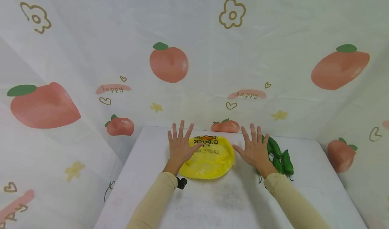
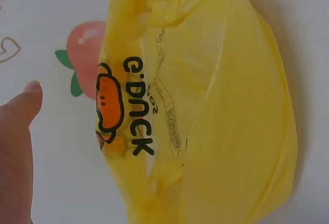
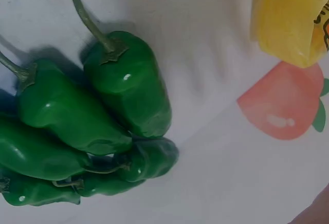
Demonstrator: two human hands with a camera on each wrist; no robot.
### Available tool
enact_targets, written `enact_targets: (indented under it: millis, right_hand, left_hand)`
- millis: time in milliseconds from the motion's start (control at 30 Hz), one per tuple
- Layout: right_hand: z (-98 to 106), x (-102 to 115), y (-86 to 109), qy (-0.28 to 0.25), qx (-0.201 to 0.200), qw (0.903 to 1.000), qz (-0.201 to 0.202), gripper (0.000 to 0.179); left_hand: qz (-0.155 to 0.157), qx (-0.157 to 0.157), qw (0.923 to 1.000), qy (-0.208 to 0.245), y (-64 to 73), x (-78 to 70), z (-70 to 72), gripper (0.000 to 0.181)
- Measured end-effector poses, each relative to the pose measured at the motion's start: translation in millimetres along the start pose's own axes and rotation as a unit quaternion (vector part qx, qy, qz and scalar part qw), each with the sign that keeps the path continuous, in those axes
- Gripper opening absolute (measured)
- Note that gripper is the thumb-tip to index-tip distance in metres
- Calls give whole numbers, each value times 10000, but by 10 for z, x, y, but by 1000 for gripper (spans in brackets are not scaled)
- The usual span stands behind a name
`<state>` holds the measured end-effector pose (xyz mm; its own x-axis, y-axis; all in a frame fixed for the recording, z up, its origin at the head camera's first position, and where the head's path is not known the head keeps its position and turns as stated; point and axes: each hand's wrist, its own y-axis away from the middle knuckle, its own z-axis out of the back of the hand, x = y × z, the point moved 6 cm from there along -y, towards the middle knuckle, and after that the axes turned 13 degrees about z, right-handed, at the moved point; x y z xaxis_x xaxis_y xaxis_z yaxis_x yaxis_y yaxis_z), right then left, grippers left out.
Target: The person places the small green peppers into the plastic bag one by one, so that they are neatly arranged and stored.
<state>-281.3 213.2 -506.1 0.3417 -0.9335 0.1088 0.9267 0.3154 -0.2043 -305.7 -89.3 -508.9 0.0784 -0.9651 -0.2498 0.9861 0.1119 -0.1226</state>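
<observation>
Hovering hands: the left hand (image 1: 181,148) and the right hand (image 1: 255,152) stand well apart, fingers straight and spread.
Yellow bag: the G.DUCK bag (image 1: 209,166) lies between the hands on the white table (image 1: 209,205), toward its far edge; the print shows an orange duck and dark lettering.
Left overlap: in the head view the left thumb crosses the bag's edge; in the left wrist view thumb and bag appear apart.
Green peppers: a cluster of stemmed peppers (image 3: 128,85) lies to the right of the bag, several touching one another, with bare table between cluster and bag.
Right obstruction: the right hand and wrist hide part of the peppers from the head camera.
Sleeves: beige cuffs (image 1: 275,180) reach in from the near side.
Black object: a small dark item (image 1: 182,183) shows beside the left cuff, its kind unclear.
Backdrop: a pale sheet (image 1: 200,26) printed with fruit, flowers and "happy" rises behind the table.
</observation>
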Motion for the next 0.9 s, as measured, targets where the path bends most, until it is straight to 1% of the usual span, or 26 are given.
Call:
enact_targets:
  millis: [133,367,533,600,800,900]
  right_hand:
    - [-3,-44,40,-12,62,10000,-62,96]
    - [-21,-130,125,-143,155,9997,-116,94]
    - [-45,-197,207,-325,292,9988,-202,93]
    - [-53,-224,236,-421,316,9983,-237,93]
    - [-95,-271,308,-587,232,9978,-223,93]
    - [-128,-286,341,-627,181,9977,-202,92]
  left_hand:
    - [9,6,10000,-11,-10,26,-15,96]
    - [46,15,9998,198,-3,113,-46,92]
    - [56,48,9999,77,32,198,-89,89]
    - [67,84,9999,101,50,235,-110,88]
    - [145,98,9991,395,105,369,-200,86]
    - [174,149,9975,674,128,429,-236,85]
